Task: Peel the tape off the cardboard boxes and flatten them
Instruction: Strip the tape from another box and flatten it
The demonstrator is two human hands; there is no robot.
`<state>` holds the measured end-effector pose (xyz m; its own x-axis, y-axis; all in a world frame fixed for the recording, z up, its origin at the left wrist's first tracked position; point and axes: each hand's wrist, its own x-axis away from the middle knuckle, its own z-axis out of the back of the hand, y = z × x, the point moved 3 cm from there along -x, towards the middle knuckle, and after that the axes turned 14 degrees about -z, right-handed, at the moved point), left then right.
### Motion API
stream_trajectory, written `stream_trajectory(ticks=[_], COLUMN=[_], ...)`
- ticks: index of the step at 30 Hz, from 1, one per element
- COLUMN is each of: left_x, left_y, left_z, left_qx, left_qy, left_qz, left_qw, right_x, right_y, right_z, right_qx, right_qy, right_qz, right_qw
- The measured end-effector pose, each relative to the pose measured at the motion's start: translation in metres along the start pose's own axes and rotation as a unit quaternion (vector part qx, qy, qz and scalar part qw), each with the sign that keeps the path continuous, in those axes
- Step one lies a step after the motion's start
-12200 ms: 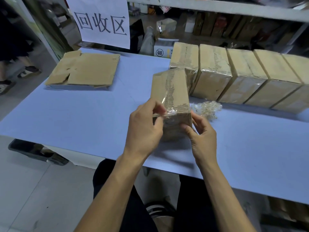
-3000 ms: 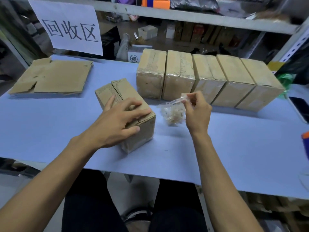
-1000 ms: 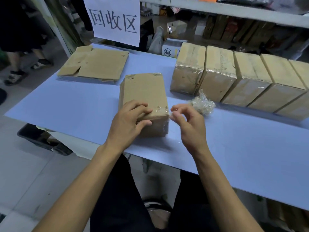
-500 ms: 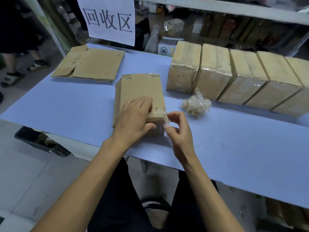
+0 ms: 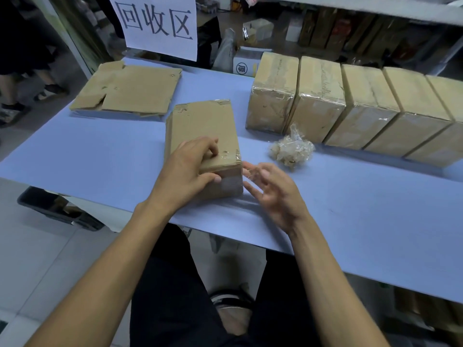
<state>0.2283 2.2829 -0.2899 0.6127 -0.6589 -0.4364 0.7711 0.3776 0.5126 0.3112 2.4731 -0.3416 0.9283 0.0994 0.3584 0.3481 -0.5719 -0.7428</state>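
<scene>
Just below the frame's centre, the left hand (image 5: 186, 171) grips the near end of a box (image 5: 204, 136) lying on the blue table (image 5: 350, 221), fingers curled on its top, thumb on the near face. Beside the box's near right corner, the right hand (image 5: 271, 190) hovers with fingers loosely spread; whether a thin tape strand clings to them is unclear. Right of centre lies a tape wad (image 5: 292, 149). Behind it a row of taped boxes (image 5: 323, 103) runs to the right edge. At upper left lies flattened cardboard (image 5: 127, 90), with a sign (image 5: 156, 23) above it.
</scene>
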Motion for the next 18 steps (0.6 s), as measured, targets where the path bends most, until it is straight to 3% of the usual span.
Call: stream_trajectory(ticks=[2,4,6,8,13,18], left_x=[0.001,0.0,-0.001,-0.001,0.003,0.014], left_y=[-0.001,0.001,0.003,0.004,0.003,-0.003], left_z=[0.001,-0.001,-0.005,-0.007,-0.002,0.02], left_qx=[0.006,-0.004,-0.019,-0.028,-0.01,0.08], left_qy=[0.014,0.011,-0.001,-0.005,0.006,0.106], left_qz=[0.003,-0.013,-0.024,-0.02,-0.01,0.023], left_qw=[1.0,1.0,1.0,0.999,1.0,0.991], right_x=[0.0,-0.006,-0.009,-0.011,-0.007,0.007], right_y=[0.007,0.016,0.023,0.027,0.016,-0.026], right_z=[-0.002,-0.004,-0.011,-0.017,-0.012,-0.036], right_qx=[-0.022,0.102,0.205,0.234,0.261,0.242], right_qy=[-0.001,0.121,0.232,0.266,0.252,0.158], right_qz=[-0.003,0.039,0.1,0.129,0.125,0.179], right_qw=[1.0,0.987,0.945,0.926,0.923,0.94])
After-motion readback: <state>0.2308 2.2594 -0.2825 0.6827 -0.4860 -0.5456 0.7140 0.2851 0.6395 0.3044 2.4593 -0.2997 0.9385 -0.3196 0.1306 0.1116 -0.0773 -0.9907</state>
